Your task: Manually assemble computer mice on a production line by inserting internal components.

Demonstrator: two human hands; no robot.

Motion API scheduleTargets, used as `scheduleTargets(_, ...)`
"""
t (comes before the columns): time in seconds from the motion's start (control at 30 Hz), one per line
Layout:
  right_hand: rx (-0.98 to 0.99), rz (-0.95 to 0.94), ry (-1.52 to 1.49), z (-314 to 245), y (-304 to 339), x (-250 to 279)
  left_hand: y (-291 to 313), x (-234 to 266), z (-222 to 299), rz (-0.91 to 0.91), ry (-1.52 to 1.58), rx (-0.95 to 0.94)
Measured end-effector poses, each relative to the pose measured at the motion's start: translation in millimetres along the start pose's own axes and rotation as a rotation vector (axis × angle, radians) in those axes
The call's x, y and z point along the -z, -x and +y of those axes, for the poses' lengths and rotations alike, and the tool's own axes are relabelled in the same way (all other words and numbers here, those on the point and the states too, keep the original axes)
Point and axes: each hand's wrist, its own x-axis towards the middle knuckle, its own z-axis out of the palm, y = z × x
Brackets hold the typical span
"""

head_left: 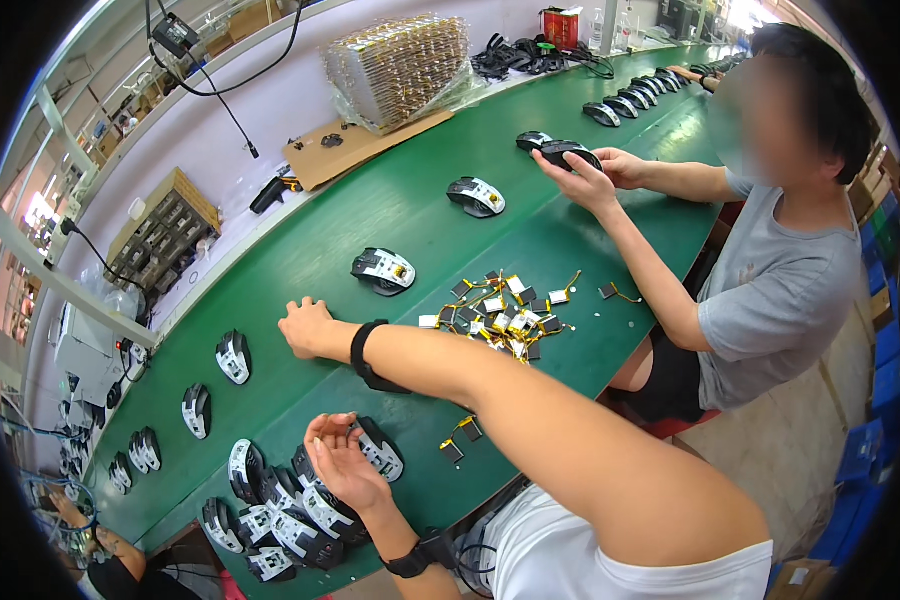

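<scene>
My right arm crosses the view, and my right hand (308, 328) is over the green work surface (280, 400), fingers apart, with no object visible in it. Whatever lies beneath its palm is hidden. Lower down, my left hand (346, 464) is half curled, palm up and empty, beside a black and white computer mouse shell (380, 452). Several similar mouse shells (303, 538) are heaped left of and below that hand. Beyond my right forearm lies a pile of small battery packs (505, 312) with yellow tape and thin wires. Two more packs (460, 438) lie nearer me.
Single mouse shells (234, 357) stand in a spaced line along the surface. At the right, another person in a grey shirt (785, 270) holds a mouse (568, 155). A stack of trays (398, 75) rests on cardboard at the back. A second person's arm (120, 550) shows lower left.
</scene>
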Motion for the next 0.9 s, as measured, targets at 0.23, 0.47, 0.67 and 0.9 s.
scheduleTargets(0.23, 0.555, 0.12, -0.714, -37.8, 137.2, 71.0, 5.1, -11.0, 15.5, 0.119, 0.222, 0.038)
scheduleTargets(0.47, 0.637, 0.009, -0.993, -2.1, 214.1, 104.0, 22.6, 5.3, -4.1, -0.03, 0.214, 0.188)
scheduleTargets(0.67, 0.093, 0.188, -0.265, 102.6, 216.1, 102.7, 2.9, -6.5, 14.1, -0.144, 0.389, 0.151)
scheduleTargets(0.9, 0.149, -0.009, -0.115, 93.3, 232.0, 87.1, 0.6, -6.8, 12.2, -0.158, 0.407, 0.192)
